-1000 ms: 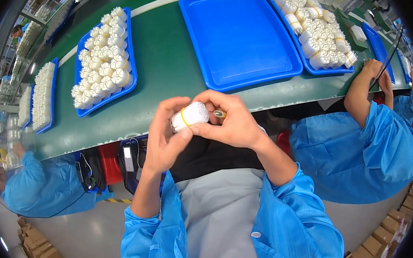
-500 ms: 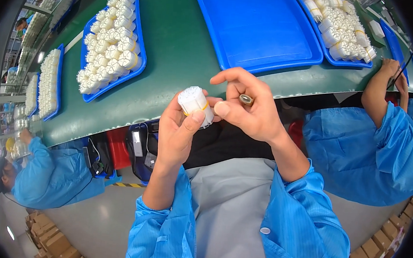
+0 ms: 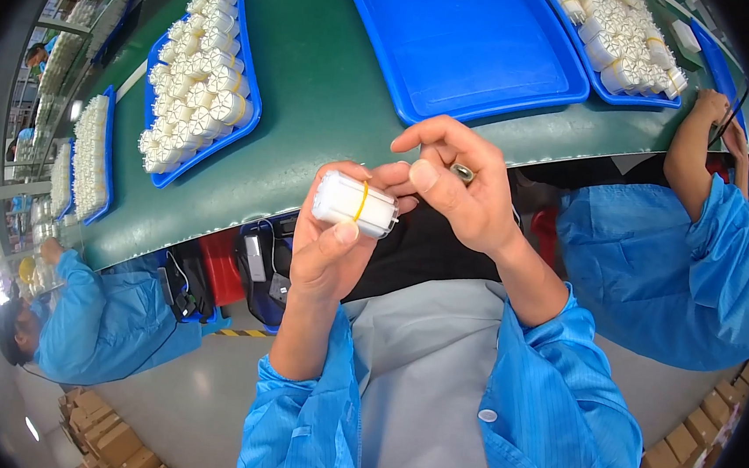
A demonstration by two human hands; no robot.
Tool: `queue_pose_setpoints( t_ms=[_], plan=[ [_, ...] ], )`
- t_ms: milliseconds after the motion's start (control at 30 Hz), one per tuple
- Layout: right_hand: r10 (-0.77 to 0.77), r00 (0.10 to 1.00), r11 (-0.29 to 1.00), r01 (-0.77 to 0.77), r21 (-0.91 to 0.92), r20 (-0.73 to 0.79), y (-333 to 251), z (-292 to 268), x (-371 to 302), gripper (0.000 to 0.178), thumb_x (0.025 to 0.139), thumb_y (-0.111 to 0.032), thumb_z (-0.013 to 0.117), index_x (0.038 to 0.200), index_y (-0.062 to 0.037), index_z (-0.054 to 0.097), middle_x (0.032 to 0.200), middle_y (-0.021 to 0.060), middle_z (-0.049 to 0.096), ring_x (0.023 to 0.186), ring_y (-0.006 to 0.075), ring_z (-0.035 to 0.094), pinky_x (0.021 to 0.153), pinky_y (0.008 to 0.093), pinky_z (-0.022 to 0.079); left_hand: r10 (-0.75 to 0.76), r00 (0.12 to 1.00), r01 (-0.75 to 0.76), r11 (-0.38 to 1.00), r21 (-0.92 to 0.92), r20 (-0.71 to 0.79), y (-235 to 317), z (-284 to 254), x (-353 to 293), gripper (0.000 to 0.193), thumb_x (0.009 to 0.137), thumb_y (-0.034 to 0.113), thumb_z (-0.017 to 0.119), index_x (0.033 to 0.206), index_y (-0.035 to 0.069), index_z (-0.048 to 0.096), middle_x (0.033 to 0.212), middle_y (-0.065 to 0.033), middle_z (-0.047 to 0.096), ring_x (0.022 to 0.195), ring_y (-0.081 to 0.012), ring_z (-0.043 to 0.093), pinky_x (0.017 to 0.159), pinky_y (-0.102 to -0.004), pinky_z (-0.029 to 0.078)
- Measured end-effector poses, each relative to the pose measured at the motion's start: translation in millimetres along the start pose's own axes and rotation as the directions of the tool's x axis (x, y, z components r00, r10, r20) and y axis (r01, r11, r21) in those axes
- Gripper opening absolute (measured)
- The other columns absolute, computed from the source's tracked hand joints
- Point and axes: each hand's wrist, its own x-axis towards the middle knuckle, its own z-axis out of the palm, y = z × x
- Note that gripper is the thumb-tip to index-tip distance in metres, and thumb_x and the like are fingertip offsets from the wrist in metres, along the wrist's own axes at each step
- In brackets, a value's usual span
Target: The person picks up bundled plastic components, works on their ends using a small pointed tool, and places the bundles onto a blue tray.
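Fingers and thumb of my left hand [image 3: 330, 261] are closed around a white cylindrical bundle of plastic parts [image 3: 339, 198]. A yellow band circles the bundle's middle, and it lies tilted nearly on its side, with thin prongs at its right end. My right hand [image 3: 480, 209] is just right of the bundle, its thumb and fingertips close to my left fingertips. Curled in the right hand's fingers is a small brass-coloured metal piece with a rounded end [image 3: 462, 172]; the rest of it is hidden.
On the green table [image 3: 303, 79], a blue tray of banded white bundles [image 3: 257, 106] stands left and another filled blue tray [image 3: 610, 96] right. Between them lies a bare blue tray [image 3: 477, 48]. People in blue work on both sides; cardboard boxes [image 3: 116, 442] stand on the floor.
The white bundle has tipped from nearly upright to nearly sideways in my left hand, showing its yellow band. My right hand has shifted slightly right, still holding the metal piece.
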Motion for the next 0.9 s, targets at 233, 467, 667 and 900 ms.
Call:
queue_pose_setpoints(
  t_ms=[233,467,667,900],
  plan=[
    [-0.072,0.997,0.996,0.074,0.047,-0.036,-12.3,-3.8,0.3,0.024,0.096,-0.022,0.06,0.101,0.0018,0.061,0.069,-0.0019,0.056,0.064,0.0031,0.046,0.058,0.0215,0.037,0.133,0.982,-0.135,0.991,0.006,0.134,-11.6,-1.3,1.1,0.052,0.079,0.008,0.076,0.124,0.008,0.051,0.135,-0.0265,0.05,0.128,-0.0446,0.048,0.107,-0.0538,0.041],
    [-0.095,0.995,0.996,0.095,0.002,-0.02,-7.9,-11.8,-3.3,0.025,0.095,-0.023,0.059,0.098,0.0015,0.061,0.07,-0.0024,0.054,0.066,0.0031,0.048,0.059,0.0208,0.037,0.273,0.906,-0.374,0.876,0.306,0.324,-13.8,4.7,3.4,0.046,0.073,-0.005,0.075,0.114,0.007,0.058,0.133,-0.0282,0.052,0.121,-0.0469,0.054,0.102,-0.0533,0.046],
    [-0.14,0.99,0.99,0.139,-0.038,-0.025,-3.6,-8.8,-3.1,0.024,0.094,-0.022,0.061,0.098,0.002,0.061,0.072,-0.0013,0.056,0.068,0.0034,0.049,0.061,0.0219,0.038,0.355,0.776,-0.631,0.437,0.641,0.522,-9.6,9.2,5.8,0.035,0.076,0.002,0.075,0.108,0.008,0.061,0.125,-0.023,0.058,0.115,-0.044,0.059,0.092,-0.0478,0.052],
    [-0.126,0.992,0.992,0.125,-0.028,-0.032,-0.3,-9.6,-4.3,0.025,0.093,-0.022,0.062,0.099,0.0021,0.062,0.074,0.0001,0.059,0.069,0.0039,0.051,0.062,0.0223,0.039,0.339,0.728,-0.667,0.15,0.73,0.596,-4.8,14.2,6.8,0.035,0.068,0.005,0.078,0.101,0.01,0.067,0.118,-0.0159,0.062,0.109,-0.0375,0.062,0.087,-0.0427,0.055]
  ],
)
